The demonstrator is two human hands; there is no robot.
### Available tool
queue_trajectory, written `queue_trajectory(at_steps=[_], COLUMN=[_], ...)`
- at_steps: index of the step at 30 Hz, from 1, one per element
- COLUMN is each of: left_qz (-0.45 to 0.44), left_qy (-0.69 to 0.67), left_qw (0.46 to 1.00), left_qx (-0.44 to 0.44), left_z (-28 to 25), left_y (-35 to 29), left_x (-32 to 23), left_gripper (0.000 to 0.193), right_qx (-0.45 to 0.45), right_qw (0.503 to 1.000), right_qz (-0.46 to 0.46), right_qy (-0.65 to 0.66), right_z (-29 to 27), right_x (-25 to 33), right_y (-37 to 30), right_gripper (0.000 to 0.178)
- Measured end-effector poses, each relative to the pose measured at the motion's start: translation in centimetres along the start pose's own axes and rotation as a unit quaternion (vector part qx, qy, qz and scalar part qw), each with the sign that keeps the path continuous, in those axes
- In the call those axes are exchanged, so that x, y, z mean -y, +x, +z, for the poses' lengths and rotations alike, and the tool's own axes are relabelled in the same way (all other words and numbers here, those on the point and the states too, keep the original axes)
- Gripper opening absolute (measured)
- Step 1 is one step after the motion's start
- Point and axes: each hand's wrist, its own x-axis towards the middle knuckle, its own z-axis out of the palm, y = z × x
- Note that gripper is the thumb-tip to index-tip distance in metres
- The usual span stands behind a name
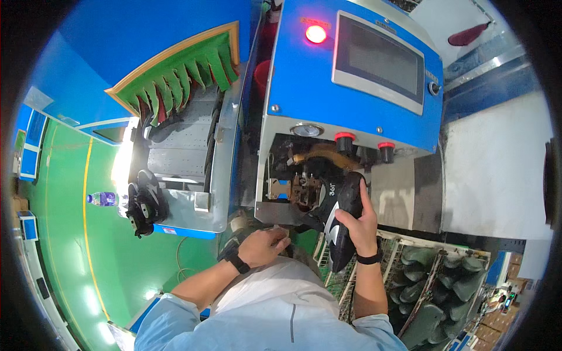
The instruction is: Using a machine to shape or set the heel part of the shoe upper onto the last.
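My right hand [362, 227] grips a black shoe [344, 234] with white side trim, its thumb across the side and its fingers wrapped round the far edge. The shoe stands on end in front of the blue machine's opening [304, 190], where metal clamp parts show. Black material with white lettering [331, 190] lies along the shoe's left side; whether it belongs to the same shoe I cannot tell. Near my waist, below the machine's lower edge, my left hand [263, 247] is closed with curled fingers. What it holds, if anything, is hidden.
The blue machine [293, 70] carries a screen, a lit red lamp, a gauge and two red-topped knobs. At left, a conveyor [178, 152] runs under green curtain strips, with black shoes [146, 202] at its near end. A rack [421, 286] of dark shoe-shaped pieces stands lower right.
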Motion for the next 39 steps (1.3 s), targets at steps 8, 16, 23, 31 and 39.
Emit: queue_trajectory(at_steps=[8,16,23,31,39], left_qz=[-0.046,-0.017,0.092,-0.117,-0.207], left_qy=[0.018,-0.007,0.107,-0.383,-0.513], left_qw=[0.999,0.999,0.988,0.913,0.787], left_qx=[0.016,-0.043,-0.066,0.075,0.272], left_z=[-1.3,-1.8,-1.0,-0.8,1.0], left_y=[1.0,0.8,2.2,3.5,3.6], left_x=[2.2,4.8,6.1,1.1,2.3], left_gripper=[0.037,0.039,0.036,0.047,0.077], right_qx=[0.015,-0.042,-0.093,-0.180,0.078], right_qw=[0.896,0.860,0.847,0.851,0.917], right_qz=[0.057,0.067,0.010,-0.146,-0.140], right_qy=[-0.441,-0.503,-0.522,-0.471,-0.365], right_z=[6.1,7.9,8.6,7.8,6.7], right_x=[1.6,-0.3,-1.0,-2.3,4.9], right_y=[4.1,7.2,5.9,-2.5,-14.6], right_gripper=[0.088,0.087,0.088,0.086,0.070])
